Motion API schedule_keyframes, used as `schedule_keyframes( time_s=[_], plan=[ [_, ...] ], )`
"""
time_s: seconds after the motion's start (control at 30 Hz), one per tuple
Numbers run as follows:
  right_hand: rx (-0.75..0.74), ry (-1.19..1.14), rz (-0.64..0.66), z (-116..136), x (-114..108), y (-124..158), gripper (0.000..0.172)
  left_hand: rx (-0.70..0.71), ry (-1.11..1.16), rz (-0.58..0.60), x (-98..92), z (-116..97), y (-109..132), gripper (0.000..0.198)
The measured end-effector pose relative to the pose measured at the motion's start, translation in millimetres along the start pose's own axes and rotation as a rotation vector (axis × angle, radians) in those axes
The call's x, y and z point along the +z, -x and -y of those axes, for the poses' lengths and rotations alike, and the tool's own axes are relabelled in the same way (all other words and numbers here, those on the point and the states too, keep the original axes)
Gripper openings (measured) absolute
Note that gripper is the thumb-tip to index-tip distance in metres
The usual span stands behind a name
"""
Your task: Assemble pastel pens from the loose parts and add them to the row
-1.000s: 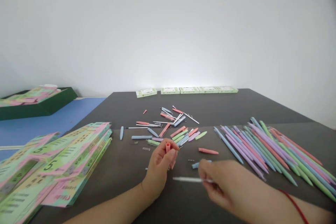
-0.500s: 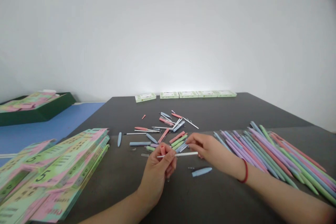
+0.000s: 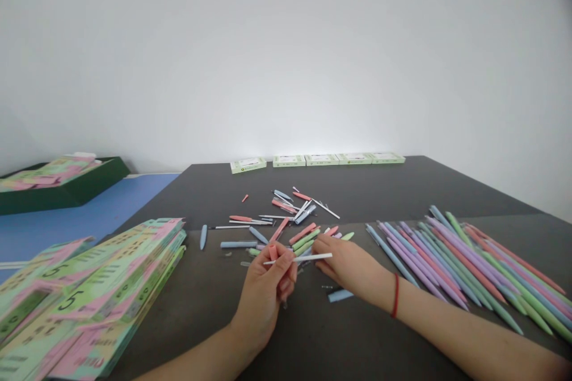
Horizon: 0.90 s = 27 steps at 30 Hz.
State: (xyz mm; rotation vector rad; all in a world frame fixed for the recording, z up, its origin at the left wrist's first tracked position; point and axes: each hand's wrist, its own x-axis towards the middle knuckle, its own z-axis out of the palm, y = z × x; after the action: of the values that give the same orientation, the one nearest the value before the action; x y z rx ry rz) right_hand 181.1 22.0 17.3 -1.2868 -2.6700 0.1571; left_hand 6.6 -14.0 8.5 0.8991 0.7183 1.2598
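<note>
Five boxes (image 3: 322, 159) line a dark table's far edge (image 3: 357, 178), pale wall (image 3: 286, 53) behind. Left hand (image 3: 268, 277) pinches a white rod (image 3: 313, 258) and coral tube (image 3: 273, 252) over the near half; can't tell what the right hand (image 3: 353, 263) grips.

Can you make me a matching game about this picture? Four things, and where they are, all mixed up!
Things:
1. Frontmost white refill
2. Red bracelet
3. Dark green tray
4. Row of flat boxes

Places:
A. On the blue surface
B. Along the black table's far edge
C. In the left hand
D. Around the right wrist

Right pairs: 1-C, 2-D, 3-A, 4-B
</note>
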Motion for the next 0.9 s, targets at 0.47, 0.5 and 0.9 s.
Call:
schedule_keyframes(
  time_s=[0.47, 0.5, 0.9],
  plan=[
    [0.057, -0.309, -0.042, 2.7, -1.7, 5.3, 0.011, -0.001, -0.005, 0.007, 0.5, 1.3, -0.7, 0.029],
    [0.095, -0.406, -0.053, 0.7, -6.0, 13.0, 0.011, -0.003, -0.002, 0.002, 0.6, 1.4, -0.3, 0.029],
    [0.298, -1.11, -0.135, 7.9, -28.9, 48.9, 0.01, -0.04, -0.098, -0.011, 4.7, -6.1, 4.7, 0.032]
  ],
)
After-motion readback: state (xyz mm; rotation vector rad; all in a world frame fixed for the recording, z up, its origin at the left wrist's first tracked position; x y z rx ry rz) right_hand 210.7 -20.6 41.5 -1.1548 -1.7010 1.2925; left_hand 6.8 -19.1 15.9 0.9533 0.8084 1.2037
